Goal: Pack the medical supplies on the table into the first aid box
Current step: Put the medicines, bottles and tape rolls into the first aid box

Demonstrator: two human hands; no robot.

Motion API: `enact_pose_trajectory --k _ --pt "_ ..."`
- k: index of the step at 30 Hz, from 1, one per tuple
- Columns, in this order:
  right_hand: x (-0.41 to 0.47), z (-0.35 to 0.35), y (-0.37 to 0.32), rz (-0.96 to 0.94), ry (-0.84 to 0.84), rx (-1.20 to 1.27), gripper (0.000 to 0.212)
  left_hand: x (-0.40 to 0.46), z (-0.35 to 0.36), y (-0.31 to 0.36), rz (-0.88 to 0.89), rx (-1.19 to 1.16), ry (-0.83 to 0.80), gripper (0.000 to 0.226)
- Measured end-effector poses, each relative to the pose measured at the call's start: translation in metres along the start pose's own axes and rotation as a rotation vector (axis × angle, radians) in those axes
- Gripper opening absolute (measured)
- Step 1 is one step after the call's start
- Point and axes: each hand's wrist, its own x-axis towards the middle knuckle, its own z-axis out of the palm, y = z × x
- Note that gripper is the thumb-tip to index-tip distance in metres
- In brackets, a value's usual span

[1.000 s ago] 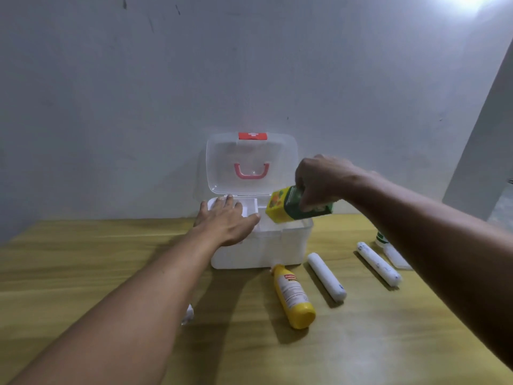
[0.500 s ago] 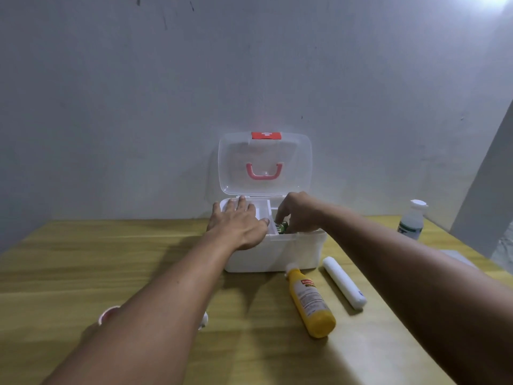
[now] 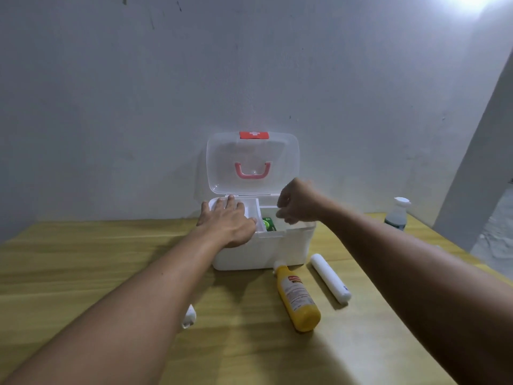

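Left hand (image 3: 230,220) lies flat, grip open, on the white plastic first aid box (image 3: 263,251); right hand (image 3: 298,202), grip loosely curled and empty, hovers above the green package (image 3: 268,224) inside.

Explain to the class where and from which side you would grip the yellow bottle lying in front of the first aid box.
Grip the yellow bottle around its mid-body, at the label, coming down from above with the free right hand. It lies flat, cap toward the box, so its long rounded sides are exposed; the white tube lies apart, probably leaving finger room.
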Motion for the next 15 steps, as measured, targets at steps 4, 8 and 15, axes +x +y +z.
enact_pose_trajectory --k 4,8,15 --pt "-0.031 -0.042 0.016 -0.032 0.213 -0.015 0.009 0.002 -0.004 0.0 0.023 0.04 0.001 0.062" --pt "-0.068 -0.068 0.05 0.235 -0.025 -0.303 0.018 0.007 -0.009 0.003 0.074 0.02 0.032 0.062" --pt "-0.103 -0.06 0.118 0.462 -0.139 -0.418 0.025 0.012 -0.002 0.01 0.057 -0.038 -0.018 0.058"
